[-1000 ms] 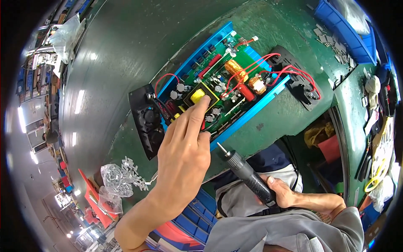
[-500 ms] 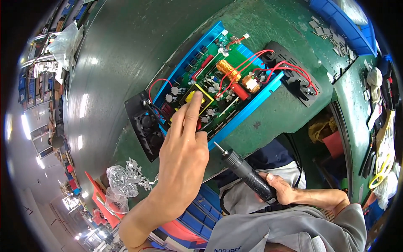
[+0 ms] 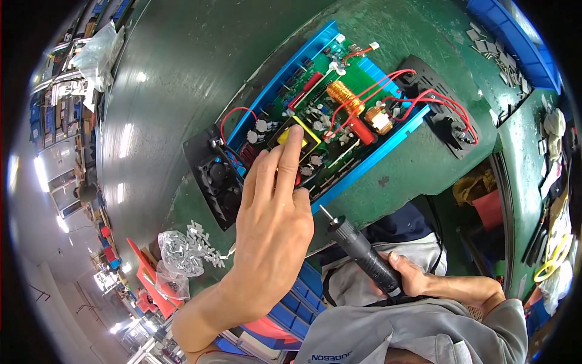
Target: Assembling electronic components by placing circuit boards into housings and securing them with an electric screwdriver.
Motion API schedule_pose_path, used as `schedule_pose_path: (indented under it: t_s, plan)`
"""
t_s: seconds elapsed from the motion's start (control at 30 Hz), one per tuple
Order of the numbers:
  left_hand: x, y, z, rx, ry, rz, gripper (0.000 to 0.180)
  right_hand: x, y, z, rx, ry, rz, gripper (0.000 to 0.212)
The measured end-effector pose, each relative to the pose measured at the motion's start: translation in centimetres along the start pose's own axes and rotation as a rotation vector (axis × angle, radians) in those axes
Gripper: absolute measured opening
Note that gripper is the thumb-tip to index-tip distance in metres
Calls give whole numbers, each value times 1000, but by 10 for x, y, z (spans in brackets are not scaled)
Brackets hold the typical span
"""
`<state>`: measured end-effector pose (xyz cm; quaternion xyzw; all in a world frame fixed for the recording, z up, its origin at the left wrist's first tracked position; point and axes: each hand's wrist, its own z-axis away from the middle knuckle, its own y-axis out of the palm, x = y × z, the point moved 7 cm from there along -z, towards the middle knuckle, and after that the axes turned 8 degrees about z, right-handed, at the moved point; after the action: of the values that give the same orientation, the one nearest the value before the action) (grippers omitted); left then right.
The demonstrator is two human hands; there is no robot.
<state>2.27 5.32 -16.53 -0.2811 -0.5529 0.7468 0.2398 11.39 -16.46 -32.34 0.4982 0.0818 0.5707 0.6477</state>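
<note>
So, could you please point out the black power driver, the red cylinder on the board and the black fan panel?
Black power driver (image 3: 368, 256), head view: middle of its body.
Red cylinder (image 3: 362, 131), head view: middle of its side.
Black fan panel (image 3: 215, 174), head view: its upper fan.

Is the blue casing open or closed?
Open: no cover lies over the blue casing, and its green circuit board shows.

I get fairly bright indoor light, with glowing tubes (image 3: 40, 173) at the far left. Pale streaks of glare lie on the green surface (image 3: 200, 60). The circuit board (image 3: 357, 77) looks crisp to me, while the distant shelves (image 3: 60, 118) turn soft. Straight edges bend toward the rim, and black swallows the corners of my view.
</note>
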Motion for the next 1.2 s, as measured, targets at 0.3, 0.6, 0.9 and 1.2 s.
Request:
schedule_pose_path:
  t_s: [0.3, 0.6, 0.9, 1.2]
  plan:
    - [1, -1, 3, 15, -21, 45, 18, 2, 1, 6, 3, 42, 18, 98]
    - [-2, 6, 26, 78, -165, 203, 32, 6, 0, 7, -30, 113, 7, 111]
    - [4, 19, 41, -170, -173, 267, 27, 2, -8, 10, -85, 76, 126, 109]
    - [8, 26, 50, -274, -161, 278, 27, 19, -8, 17, -140, 122, 225, 105]
